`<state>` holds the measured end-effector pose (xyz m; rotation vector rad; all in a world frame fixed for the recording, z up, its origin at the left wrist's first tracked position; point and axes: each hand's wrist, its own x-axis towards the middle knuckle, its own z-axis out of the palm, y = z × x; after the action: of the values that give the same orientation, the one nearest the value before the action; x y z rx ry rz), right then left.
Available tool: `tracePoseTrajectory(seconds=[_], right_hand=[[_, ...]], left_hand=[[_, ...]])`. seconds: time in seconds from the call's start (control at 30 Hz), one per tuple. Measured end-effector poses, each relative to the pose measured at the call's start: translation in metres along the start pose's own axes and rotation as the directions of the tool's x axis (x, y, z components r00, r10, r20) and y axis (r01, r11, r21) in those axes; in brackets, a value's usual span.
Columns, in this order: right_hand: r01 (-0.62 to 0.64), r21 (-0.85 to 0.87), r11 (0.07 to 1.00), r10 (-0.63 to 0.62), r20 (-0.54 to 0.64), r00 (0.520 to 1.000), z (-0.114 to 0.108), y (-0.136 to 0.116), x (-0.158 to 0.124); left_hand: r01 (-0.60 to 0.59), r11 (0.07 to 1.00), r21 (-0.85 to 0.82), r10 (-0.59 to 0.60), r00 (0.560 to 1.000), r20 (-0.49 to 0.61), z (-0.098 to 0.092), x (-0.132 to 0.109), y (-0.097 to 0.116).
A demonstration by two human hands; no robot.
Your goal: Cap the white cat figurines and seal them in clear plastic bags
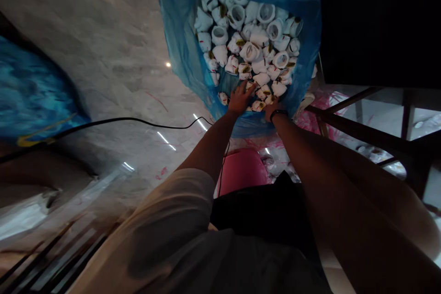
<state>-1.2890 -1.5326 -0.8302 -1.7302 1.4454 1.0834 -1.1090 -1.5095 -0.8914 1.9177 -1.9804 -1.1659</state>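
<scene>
Pale sleeve, dark lap nearest the camera; both bare arms stretch out to the one translucent blue plastic bag (179,32).

- One pink rounded plastic object (243,170) on the near side of the bag, between the two forearms.
- One thin black cable (138,121) runs over the grey marbled floor (120,55), left of the bag and up to its near edge.
- Left hand (241,96): inside the bag's near lip, fingers spread apart, flat on the heap, nothing gripped.
- Right hand (271,109): just right of the left, at the bag's near rim, one black wristband (278,113) on the wrist. Fingers buried among the pieces; cannot tell whether apart or closed.
- Bag mouth open, filled with short white plastic pipe fittings (255,50), many with greenish labels. Well over thirty show; too heaped for an exact count.
- One dark metal frame (361,131) to the right of the bag.
- One second blue bag (31,92), blurred, well left of the first.
</scene>
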Motion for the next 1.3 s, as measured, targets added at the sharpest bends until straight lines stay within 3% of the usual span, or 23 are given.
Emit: tracePoseTrajectory(seconds=[0.1,0.43,0.6,0.7,0.8,0.9,0.97,1.07,1.13,1.2,1.3], right_hand=[[-0.062,-0.015,0.998,0.063,0.023,0.998,0.000,-0.003,-0.006],[0.009,0.072,0.997,0.005,-0.198,0.980,-0.005,-0.004,-0.024],[0.078,0.114,0.990,-0.039,-0.308,0.951,-0.022,-0.005,-0.041],[0.094,0.147,0.985,-0.038,-0.345,0.938,-0.036,-0.008,-0.055],[0.089,0.194,0.977,-0.009,-0.379,0.925,-0.052,-0.014,-0.074],[0.076,0.273,0.959,0.047,-0.417,0.908,-0.069,-0.025,-0.095],[0.096,0.288,0.953,0.049,-0.459,0.887,-0.080,-0.033,-0.111],[0.166,0.276,0.947,0.012,-0.545,0.838,-0.092,-0.044,-0.136],[0.216,0.273,0.937,-0.011,-0.598,0.801,-0.097,-0.052,-0.154],[0.265,0.286,0.921,-0.022,-0.641,0.767,-0.100,-0.060,-0.175],[0.348,0.346,0.872,-0.007,-0.700,0.714,-0.102,-0.074,-0.210]], left_hand=[[0.043,0.998,-0.037,-0.043,0.999,-0.025,0.002,-0.001,0.003],[0.104,0.990,-0.097,-0.112,0.990,-0.087,0.001,0.000,0.003],[0.115,0.956,-0.271,-0.160,0.976,-0.149,-0.008,-0.007,0.007],[0.112,0.905,-0.411,-0.230,0.941,-0.250,-0.014,-0.017,0.018],[0.088,0.827,-0.555,-0.329,0.877,-0.351,-0.022,-0.032,0.036],[0.018,0.665,-0.747,-0.432,0.825,-0.365,-0.035,-0.050,0.055],[-0.026,0.442,-0.897,-0.508,0.817,-0.274,-0.047,-0.064,0.065],[-0.053,-0.016,-0.998,-0.482,0.875,-0.039,-0.072,-0.090,0.075],[-0.062,-0.228,-0.972,-0.406,0.913,0.037,-0.091,-0.110,0.079],[-0.085,-0.344,-0.935,-0.373,0.926,0.053,-0.111,-0.130,0.084],[-0.125,-0.428,-0.895,-0.376,0.925,0.051,-0.140,-0.159,0.096]])
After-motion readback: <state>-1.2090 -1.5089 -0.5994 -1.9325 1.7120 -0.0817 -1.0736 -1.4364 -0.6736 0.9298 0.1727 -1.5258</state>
